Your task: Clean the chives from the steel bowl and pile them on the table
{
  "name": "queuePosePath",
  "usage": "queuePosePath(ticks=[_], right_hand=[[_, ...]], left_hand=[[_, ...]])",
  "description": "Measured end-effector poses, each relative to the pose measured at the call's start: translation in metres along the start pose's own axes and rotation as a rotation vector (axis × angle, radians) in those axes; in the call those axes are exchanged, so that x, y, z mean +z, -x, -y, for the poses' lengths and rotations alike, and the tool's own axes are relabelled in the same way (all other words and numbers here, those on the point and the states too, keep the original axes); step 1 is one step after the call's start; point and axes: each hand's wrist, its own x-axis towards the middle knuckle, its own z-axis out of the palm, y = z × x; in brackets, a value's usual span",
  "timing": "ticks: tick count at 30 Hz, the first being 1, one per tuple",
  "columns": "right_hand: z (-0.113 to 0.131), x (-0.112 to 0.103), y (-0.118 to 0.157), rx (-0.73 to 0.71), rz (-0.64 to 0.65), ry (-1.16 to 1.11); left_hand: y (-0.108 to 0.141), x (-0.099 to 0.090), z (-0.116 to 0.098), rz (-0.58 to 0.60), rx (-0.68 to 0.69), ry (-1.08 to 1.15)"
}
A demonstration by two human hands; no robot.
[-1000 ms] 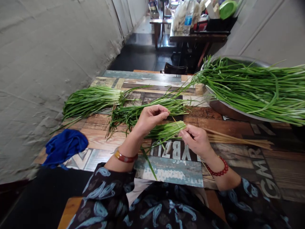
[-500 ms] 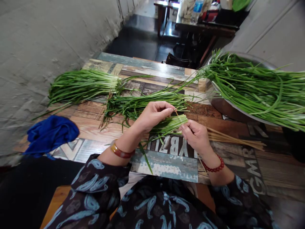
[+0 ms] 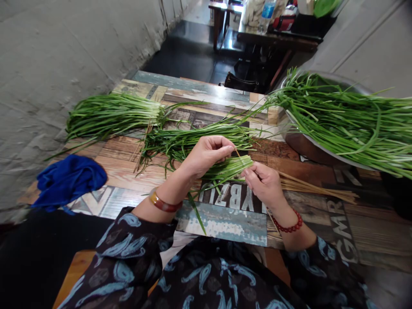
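Note:
In the middle of the table lies a small bunch of garlic chives [image 3: 230, 167], its pale cut ends pointing right. Across these ends runs a thin bamboo skewer [image 3: 237, 153]. My left hand [image 3: 209, 153] pinches the skewer's upper end between thumb and forefinger. Closed at the tips of the stalks, my right hand [image 3: 262, 180] pinches the chives; whether it also touches the skewer's lower end is hidden. Just behind my hands rests a looser heap of chives [image 3: 193, 138]. Several spare skewers [image 3: 318, 187] lie right of my right hand.
A large metal basin [image 3: 301, 143] heaped with chives stands at the right. At the back left lies another chive bundle [image 3: 116, 113], close to the wall [image 3: 64, 56]. A blue cloth [image 3: 71, 180] sits at the left edge. Beyond is another table with a bottle [image 3: 267, 15].
Almost nothing differs. Both hands keep their grip, and the bunch's cut ends have shifted very slightly to the left.

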Motion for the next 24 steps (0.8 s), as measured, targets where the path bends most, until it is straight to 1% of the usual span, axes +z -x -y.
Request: queuePosePath(ticks=[14,24], right_hand=[[-0.0017,0.0017,-0.0008,-0.025,-0.016,-0.007],[-0.0043,0.0002,0.0001,-0.051,-0.004,-0.023]], left_hand=[[0.0008,0.0012,-0.0016,-0.006,0.017,0.037],[0.002,0.0026,-0.004,-0.001,-0.03,0.049]])
